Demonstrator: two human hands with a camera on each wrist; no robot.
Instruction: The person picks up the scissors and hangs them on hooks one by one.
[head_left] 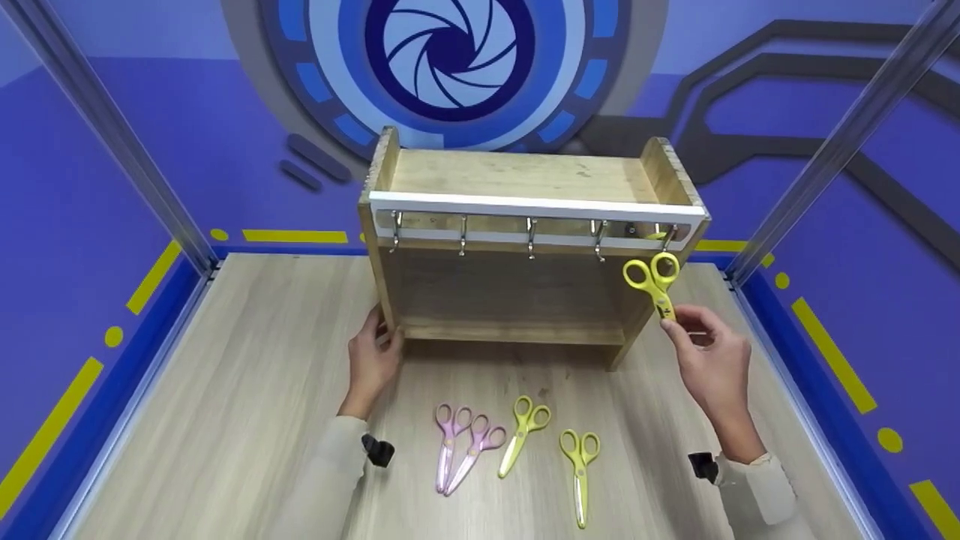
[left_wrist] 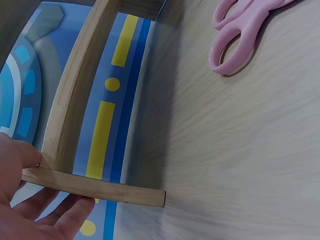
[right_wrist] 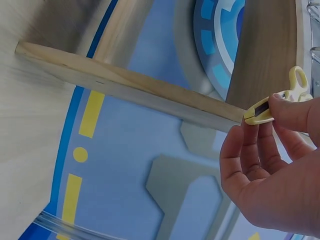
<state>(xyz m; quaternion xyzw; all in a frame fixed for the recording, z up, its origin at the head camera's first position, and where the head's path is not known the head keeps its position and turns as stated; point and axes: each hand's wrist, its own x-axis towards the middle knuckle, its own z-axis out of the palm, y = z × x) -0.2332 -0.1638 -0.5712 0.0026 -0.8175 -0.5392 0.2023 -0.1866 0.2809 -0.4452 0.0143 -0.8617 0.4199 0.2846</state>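
My right hand [head_left: 716,364] pinches a pair of yellow scissors [head_left: 661,291] by the blades between thumb and fingers, handles up. Its finger loops are right by the rightmost metal hook [head_left: 667,236] on the white rail [head_left: 536,204] of a wooden shelf [head_left: 517,174]. In the right wrist view, the blade tips of the yellow scissors [right_wrist: 260,111] poke out past the thumb. Low on the shelf's left side, my left hand [head_left: 373,361] grips the side panel [left_wrist: 100,190], thumb on one face and fingers on the other.
Two pairs of pink scissors [head_left: 448,435] lie side by side on the table [head_left: 277,390] before the shelf. To their right lie two more yellow pairs, one [head_left: 523,427] nearer the shelf and another [head_left: 580,470] closer to me. Blue patterned walls [head_left: 120,135] enclose the table.
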